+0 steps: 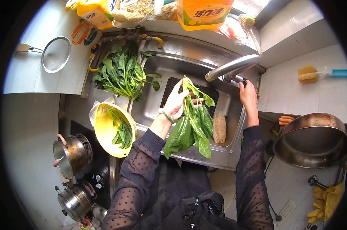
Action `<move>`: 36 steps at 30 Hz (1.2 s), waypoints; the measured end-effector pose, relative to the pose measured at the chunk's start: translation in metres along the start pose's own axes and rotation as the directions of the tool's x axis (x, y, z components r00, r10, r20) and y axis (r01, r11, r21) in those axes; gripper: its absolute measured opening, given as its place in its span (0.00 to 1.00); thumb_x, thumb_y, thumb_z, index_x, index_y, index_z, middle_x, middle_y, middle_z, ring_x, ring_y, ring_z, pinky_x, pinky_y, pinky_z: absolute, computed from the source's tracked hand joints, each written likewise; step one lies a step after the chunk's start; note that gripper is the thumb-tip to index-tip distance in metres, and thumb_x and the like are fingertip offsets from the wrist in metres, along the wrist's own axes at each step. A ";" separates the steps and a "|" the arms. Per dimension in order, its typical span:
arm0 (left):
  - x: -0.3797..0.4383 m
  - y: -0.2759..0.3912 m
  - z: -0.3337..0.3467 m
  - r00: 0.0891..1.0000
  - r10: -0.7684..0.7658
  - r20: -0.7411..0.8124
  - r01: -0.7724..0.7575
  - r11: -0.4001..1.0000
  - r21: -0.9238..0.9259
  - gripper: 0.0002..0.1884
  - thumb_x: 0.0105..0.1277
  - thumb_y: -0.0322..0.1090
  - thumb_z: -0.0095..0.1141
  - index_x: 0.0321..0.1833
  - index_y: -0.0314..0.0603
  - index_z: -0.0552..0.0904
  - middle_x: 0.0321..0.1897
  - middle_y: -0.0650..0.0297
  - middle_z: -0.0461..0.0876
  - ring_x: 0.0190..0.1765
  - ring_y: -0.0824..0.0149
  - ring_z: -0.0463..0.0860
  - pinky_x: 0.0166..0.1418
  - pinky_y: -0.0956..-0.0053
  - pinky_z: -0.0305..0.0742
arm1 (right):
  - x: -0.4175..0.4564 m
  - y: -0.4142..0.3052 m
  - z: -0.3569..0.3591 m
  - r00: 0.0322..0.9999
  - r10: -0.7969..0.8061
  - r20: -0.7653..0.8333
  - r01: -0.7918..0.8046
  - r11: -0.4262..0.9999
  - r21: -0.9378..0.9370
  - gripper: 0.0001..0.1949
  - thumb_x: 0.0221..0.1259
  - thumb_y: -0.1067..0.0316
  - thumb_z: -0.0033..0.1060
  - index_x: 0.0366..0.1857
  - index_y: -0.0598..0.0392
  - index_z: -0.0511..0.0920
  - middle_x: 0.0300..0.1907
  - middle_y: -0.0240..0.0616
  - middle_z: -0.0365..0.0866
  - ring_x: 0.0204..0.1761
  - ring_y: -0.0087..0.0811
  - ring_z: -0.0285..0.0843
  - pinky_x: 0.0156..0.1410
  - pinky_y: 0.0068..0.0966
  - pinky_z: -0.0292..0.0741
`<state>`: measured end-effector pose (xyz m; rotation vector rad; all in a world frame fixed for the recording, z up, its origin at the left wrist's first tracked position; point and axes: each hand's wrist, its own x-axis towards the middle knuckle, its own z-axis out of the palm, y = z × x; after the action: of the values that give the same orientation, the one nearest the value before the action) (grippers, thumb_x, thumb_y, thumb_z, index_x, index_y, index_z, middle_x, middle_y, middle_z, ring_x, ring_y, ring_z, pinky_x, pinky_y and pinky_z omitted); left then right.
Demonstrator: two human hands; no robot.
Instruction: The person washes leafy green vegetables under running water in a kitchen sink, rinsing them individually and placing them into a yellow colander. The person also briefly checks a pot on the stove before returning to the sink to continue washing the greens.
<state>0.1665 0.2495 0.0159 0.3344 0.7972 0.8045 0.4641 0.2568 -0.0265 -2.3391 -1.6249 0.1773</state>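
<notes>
My left hand holds a spinach plant by its stems over the stainless steel sink; its broad leaves hang toward me. At the sink's right rear corner, my right hand grips the handle of the faucet. No running water can be made out below the spout. Behind the spinach, a black rectangular thing lies in the basin, partly hidden. A brown loofah sponge is at the basin's right side. More leafy spinach is heaped left of the basin.
A yellow plastic basket with some leaves stands left of the sink. Two metal pots sit on the black stove. Yellow detergent jugs line the back ledge. A large pan hangs at right.
</notes>
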 end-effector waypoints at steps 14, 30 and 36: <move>0.028 -0.036 0.016 0.999 -0.030 0.036 0.027 0.997 0.077 0.19 0.74 0.32 0.38 0.67 0.49 0.62 0.40 0.57 0.77 0.40 0.57 0.84 0.39 0.58 0.85 | 0.034 0.032 0.050 0.994 0.003 0.112 0.013 0.989 -0.146 0.15 0.67 0.62 0.42 0.35 0.59 0.80 0.35 0.55 0.82 0.39 0.55 0.81 0.44 0.49 0.76; 0.027 -0.032 0.031 0.995 0.028 -0.097 -0.009 0.982 0.190 0.26 0.71 0.29 0.43 0.72 0.55 0.61 0.39 0.62 0.75 0.30 0.67 0.79 0.32 0.61 0.86 | 0.008 -0.007 0.009 0.999 0.032 -0.036 -0.036 0.992 -0.118 0.20 0.64 0.50 0.53 0.46 0.59 0.74 0.41 0.53 0.79 0.44 0.48 0.80 0.46 0.44 0.75; 0.032 -0.046 0.027 0.967 0.240 -0.080 -0.140 0.771 0.621 0.16 0.71 0.29 0.45 0.60 0.39 0.73 0.36 0.63 0.79 0.33 0.71 0.80 0.31 0.76 0.80 | -0.038 -0.099 0.022 0.950 -0.275 0.146 0.030 0.547 0.837 0.12 0.66 0.65 0.55 0.47 0.60 0.76 0.42 0.35 0.81 0.46 0.24 0.76 0.49 0.26 0.74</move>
<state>0.2239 0.2439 -0.0075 0.9608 1.1839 0.7486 0.3557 0.2568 -0.0202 -1.4456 -1.3714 1.0221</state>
